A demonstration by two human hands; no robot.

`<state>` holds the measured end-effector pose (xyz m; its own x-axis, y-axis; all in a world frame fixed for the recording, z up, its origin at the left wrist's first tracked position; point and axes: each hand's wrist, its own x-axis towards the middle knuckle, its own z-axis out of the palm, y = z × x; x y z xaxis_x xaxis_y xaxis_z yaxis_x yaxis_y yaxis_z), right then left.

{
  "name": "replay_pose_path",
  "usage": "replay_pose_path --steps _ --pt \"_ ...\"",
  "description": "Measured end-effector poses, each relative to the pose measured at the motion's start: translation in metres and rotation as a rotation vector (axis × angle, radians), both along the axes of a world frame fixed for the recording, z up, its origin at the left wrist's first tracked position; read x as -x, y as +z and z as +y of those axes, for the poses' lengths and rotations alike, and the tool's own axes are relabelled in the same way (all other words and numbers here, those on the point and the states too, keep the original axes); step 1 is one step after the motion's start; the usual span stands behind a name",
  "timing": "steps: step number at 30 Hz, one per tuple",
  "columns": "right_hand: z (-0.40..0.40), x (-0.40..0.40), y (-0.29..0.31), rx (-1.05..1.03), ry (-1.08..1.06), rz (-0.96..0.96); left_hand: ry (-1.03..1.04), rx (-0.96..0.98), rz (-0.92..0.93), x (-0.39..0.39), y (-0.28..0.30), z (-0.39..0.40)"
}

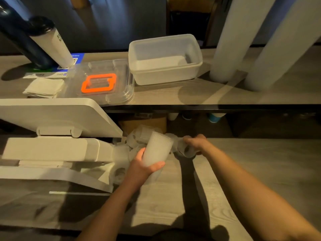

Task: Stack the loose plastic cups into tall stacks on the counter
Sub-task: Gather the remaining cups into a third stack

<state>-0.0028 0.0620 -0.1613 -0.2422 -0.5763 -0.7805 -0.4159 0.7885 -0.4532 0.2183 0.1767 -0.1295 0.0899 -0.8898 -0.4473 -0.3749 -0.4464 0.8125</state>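
My left hand (pixel 145 166) grips a short stack of nested translucent plastic cups (pixel 159 147), tilted with its open end pointing away from me. My right hand (pixel 195 142) is closed around a single loose cup (pixel 187 150) lying on its side just right of the stack. Behind both hands, several more loose cups (pixel 139 136) lie jumbled at the far edge of the lower counter (pixel 243 162). Two tall white cup stacks (pixel 231 40) stand on the upper counter at the right.
A white point-of-sale terminal (pixel 52 136) fills the left side, close to my left hand. On the upper shelf (pixel 165 94) sit a white plastic tub (pixel 165 66), a clear lid with an orange handle (pixel 99 82), folded napkins (pixel 43 87) and a dark bottle (pixel 20 37).
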Motion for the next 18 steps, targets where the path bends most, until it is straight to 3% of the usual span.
replay_pose_path --steps 8,15,18 --pt "0.042 0.038 0.004 0.128 -0.163 -0.108 -0.055 0.020 0.001 0.009 0.000 0.009" --pt "0.076 0.044 0.024 0.332 -0.275 -0.645 -0.141 0.028 -0.007 0.013 0.002 0.026" --pt "0.083 0.039 0.035 0.443 -0.267 -0.730 -0.191 0.029 -0.015 0.013 0.003 0.031"
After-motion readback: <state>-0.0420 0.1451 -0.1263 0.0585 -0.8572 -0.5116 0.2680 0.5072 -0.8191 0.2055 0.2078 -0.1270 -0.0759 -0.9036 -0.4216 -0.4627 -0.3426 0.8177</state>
